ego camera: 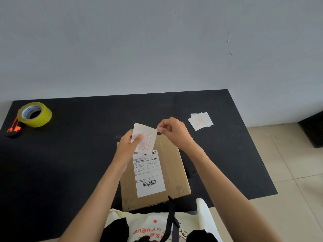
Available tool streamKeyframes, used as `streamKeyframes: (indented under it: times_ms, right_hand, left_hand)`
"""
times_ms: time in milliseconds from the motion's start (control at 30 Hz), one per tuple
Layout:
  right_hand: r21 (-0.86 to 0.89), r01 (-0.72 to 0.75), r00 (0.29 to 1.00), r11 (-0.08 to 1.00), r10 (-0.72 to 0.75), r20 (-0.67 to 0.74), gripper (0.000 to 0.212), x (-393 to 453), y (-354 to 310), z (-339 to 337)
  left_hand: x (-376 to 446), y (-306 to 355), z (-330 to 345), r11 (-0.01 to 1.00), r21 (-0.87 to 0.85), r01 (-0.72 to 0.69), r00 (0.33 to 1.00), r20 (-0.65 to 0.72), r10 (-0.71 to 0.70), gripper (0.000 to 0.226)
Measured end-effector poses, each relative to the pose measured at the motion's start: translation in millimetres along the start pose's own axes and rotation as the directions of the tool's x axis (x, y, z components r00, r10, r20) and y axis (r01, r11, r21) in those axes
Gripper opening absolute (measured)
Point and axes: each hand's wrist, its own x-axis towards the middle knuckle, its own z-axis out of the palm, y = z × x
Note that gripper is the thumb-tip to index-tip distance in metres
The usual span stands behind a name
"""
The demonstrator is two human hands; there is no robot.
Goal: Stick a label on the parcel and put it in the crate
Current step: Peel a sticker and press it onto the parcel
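A brown cardboard parcel [174,172] lies on the black table [78,154] right in front of me, with a white shipping label [148,173] stuck on its top. Above the parcel's far edge I hold a small white label with a red stamp [146,138]. My left hand [128,145] grips its lower left side between thumb and fingers. My right hand [174,131] pinches its upper right corner. No crate is in view.
A small pile of the same red-stamped labels [201,121] lies at the back right of the table. A yellow tape roll [35,114] and an orange-and-black cutter [14,128] sit at the far left. Tiled floor [279,172] lies to the right.
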Motion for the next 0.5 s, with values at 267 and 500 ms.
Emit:
streamKeyframes:
  times_ms: [267,500]
  right_hand:
    - [0.327,-0.22,0.961,0.919,0.147,0.234,0.013,-6,-1,-5]
    - [0.368,-0.271,0.95,0.889,0.184,0.254,0.015,-6,-2,-2]
  left_hand:
    - [2,-6,8,0.953,0.26,-0.157,0.93,-0.286,0.231,0.052]
    - [1,5,11,0.803,0.444,-0.398,0.878,-0.071,0.474,0.015]
